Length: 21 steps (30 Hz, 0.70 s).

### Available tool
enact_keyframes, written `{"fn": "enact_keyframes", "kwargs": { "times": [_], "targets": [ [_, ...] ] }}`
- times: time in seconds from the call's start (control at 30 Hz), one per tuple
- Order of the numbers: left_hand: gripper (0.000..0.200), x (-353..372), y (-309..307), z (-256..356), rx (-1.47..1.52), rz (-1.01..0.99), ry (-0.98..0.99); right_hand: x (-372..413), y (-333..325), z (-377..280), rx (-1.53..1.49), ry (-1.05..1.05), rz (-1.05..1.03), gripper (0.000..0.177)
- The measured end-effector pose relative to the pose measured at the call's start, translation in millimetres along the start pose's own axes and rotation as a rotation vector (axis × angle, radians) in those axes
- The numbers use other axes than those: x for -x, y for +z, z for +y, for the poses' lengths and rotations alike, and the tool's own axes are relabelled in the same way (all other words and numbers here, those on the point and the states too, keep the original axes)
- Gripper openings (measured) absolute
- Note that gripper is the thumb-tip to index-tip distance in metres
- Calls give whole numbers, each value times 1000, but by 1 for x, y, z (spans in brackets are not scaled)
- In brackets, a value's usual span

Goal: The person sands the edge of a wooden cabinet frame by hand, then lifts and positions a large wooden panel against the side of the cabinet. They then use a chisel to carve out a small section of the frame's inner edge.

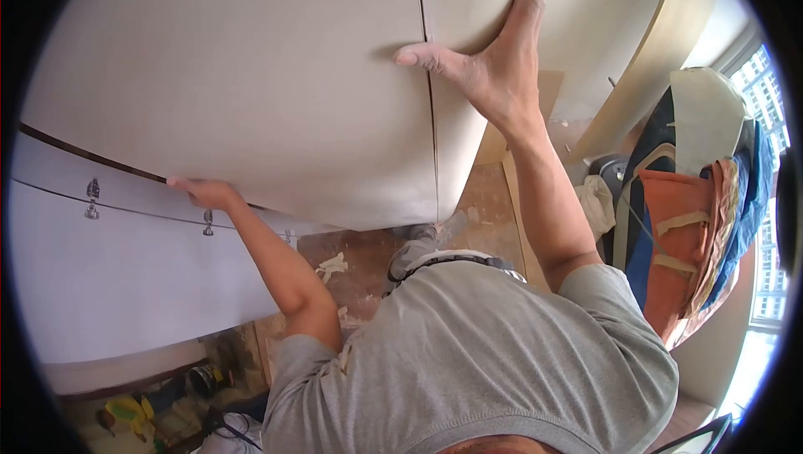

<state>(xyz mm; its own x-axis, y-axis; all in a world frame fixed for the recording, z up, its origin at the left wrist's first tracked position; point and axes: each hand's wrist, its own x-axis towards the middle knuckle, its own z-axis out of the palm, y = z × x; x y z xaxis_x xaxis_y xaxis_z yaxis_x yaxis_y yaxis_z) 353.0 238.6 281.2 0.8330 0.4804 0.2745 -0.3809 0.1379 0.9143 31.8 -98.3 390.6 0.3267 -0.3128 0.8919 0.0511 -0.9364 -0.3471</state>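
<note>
A large cream panel (251,77) fills the upper view, with a dark seam running down its right part. My right hand (493,73) is spread against the panel near its right edge, the thumb across the seam and the fingers stretched upward. Farther left and lower, my left hand (205,192) touches the panel's lower edge with its fingers extended; some of them are hidden. Just below that hand is a white panel (142,278) carrying metal hinges (208,222).
Scraps and dust lie on the brown floor (360,253). At the right stands an orange bag (669,236) beside a window (765,94). A curved pale board (631,69) rises behind my right arm. Yellow tools (130,415) lie at the lower left.
</note>
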Motion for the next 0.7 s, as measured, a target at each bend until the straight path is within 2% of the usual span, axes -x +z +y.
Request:
{"fn": "enact_keyframes", "kwargs": {
  "times": [0.07, 0.1, 0.17, 0.2, 0.27, 0.3, 0.43, 0.5, 0.53, 0.6, 0.63, 0.7],
  "targets": [
    [107, 0, 0, -2, -29, -1, 10, -6, 3, 2, -5, -169, 108, 175],
    [107, 1, 0, 0, -42, 0, 26, -2, 4, -1, -11, -152, 95, 175],
    [106, 4, 0, 5, -50, -7, -11, 5, 3, -7, -91, 48, 59, 175],
    [104, 6, 0, 6, -41, -15, -46, 5, 0, -16, -91, 68, 42, 175],
    [103, 10, 4, 10, -45, -4, -50, 4, -7, -34, -88, 315, 0, 175],
    [102, 11, 2, 7, -23, 12, -43, 8, 5, -12, -134, 143, 64, 174],
    [101, 1, -2, -15, -7, -5, 42, 11, 7, -15, -285, 148, 91, 171],
    [103, -5, -6, -26, -16, -7, 73, 15, -2, -31, -276, -182, 13, 170],
    [103, -8, -8, -31, -24, -11, 68, 14, 2, -26, -274, -173, 8, 170],
    [95, -10, -6, -31, -38, 1, 77, 4, 12, -19, -408, 135, 160, 169],
    [95, -9, -4, -32, -45, -6, 74, 7, 9, -22, -404, 144, 159, 169],
    [96, -4, -2, -28, 38, 35, 56, 4, -2, -50, -242, 125, 28, 168]
  ]
}}
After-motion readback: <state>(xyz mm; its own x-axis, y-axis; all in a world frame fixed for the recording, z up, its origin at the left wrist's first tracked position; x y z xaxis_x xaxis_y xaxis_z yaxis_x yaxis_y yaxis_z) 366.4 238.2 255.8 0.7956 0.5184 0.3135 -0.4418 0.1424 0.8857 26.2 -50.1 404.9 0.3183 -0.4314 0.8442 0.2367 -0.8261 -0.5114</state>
